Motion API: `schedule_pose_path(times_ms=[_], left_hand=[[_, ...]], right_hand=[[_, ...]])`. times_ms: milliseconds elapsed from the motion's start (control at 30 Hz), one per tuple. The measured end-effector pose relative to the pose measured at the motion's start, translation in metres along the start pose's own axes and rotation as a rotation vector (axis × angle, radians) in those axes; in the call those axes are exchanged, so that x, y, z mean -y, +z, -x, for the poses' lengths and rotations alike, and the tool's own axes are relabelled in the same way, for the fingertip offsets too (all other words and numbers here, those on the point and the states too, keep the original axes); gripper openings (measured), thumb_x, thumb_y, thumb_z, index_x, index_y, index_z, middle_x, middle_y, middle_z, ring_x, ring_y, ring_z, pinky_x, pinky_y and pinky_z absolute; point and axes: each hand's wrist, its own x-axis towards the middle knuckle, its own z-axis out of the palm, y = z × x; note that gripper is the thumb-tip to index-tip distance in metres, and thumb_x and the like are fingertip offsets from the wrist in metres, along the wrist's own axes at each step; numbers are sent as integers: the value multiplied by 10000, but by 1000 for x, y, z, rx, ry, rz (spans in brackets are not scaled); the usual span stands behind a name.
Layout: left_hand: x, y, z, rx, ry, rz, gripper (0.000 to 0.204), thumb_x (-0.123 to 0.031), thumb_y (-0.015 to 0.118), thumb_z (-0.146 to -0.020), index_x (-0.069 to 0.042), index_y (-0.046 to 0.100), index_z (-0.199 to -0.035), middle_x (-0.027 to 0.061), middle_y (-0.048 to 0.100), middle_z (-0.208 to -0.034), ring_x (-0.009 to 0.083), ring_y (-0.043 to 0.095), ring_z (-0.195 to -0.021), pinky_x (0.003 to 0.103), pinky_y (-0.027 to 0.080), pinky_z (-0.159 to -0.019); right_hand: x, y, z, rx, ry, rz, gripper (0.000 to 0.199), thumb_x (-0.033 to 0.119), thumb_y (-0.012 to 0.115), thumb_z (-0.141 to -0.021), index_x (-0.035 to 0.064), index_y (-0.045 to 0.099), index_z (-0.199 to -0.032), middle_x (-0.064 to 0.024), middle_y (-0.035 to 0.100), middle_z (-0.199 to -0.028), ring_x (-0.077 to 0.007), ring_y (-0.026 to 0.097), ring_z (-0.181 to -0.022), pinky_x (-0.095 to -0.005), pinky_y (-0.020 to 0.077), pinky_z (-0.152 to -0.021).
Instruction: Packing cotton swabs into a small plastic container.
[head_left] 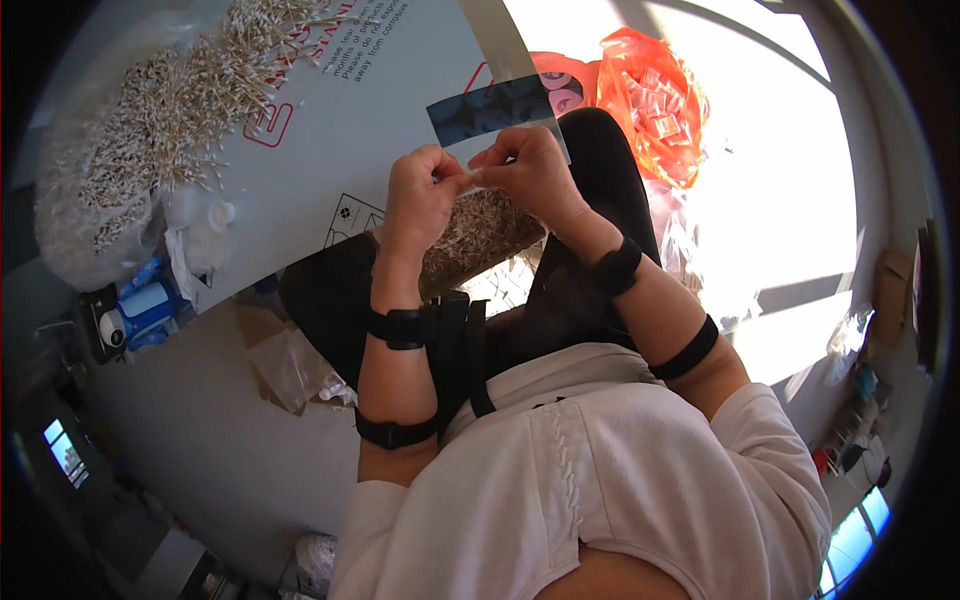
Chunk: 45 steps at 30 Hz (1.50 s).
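Observation:
My left hand (pixel 425 190) and my right hand (pixel 528 172) meet fingertip to fingertip above my lap, both closed in a pinch. Something small and pale seems to be between the fingertips, too small to make out. Just below them, between my knees, a box (pixel 475 240) holds a heap of what look like loose cotton swabs, partly hidden by my wrists. Beyond the right hand lies a dark sheet with round printed shapes (pixel 490 108), at the table's edge. A large pile of cotton swabs (pixel 150 130) spreads over the table's far left, partly on clear plastic.
An orange plastic bag (pixel 655 110) with small clear packs stands at the far right, beside a pink printed bag (pixel 562 80). Along the left table edge are a white tub (pixel 215 217) and a blue package (pixel 148 308). The grey film-covered table (pixel 300 195) reaches my knees.

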Motion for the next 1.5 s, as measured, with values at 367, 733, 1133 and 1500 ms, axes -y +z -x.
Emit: schedule_pose_path(times_ms=[367,733,1133,1500], left_hand=[[2,7,25,-88,121,300,235,18,762,-721,14,643,-923,15,633,-849,118,606,-780,256,491,-687],[2,9,15,-175,423,-168,247,29,750,-732,2,657,-959,51,657,-952,158,617,-851,281,499,-775],[0,3,12,-153,399,-12,232,44,751,-730,-24,649,-927,22,648,-984,98,588,-824,239,489,-746],[-1,10,18,-165,400,-19,167,62,730,-750,-16,614,-842,40,633,-981,77,538,-739,208,468,-685]], right_hand=[[-16,-15,17,175,-48,-520,187,-43,667,-843,-18,655,-1027,-62,671,-1011,-53,625,-765,-204,517,-673],[-11,-12,13,58,-374,-19,211,-52,667,-798,-18,659,-1006,-66,635,-841,-91,619,-728,-245,502,-651],[-17,-13,14,74,-225,-219,213,-43,657,-840,-12,645,-1050,-25,661,-889,-67,619,-775,-219,507,-696],[-20,-18,19,50,-348,-146,71,-43,617,-867,-25,601,-934,-62,662,-1038,-66,604,-769,-233,523,-719]])
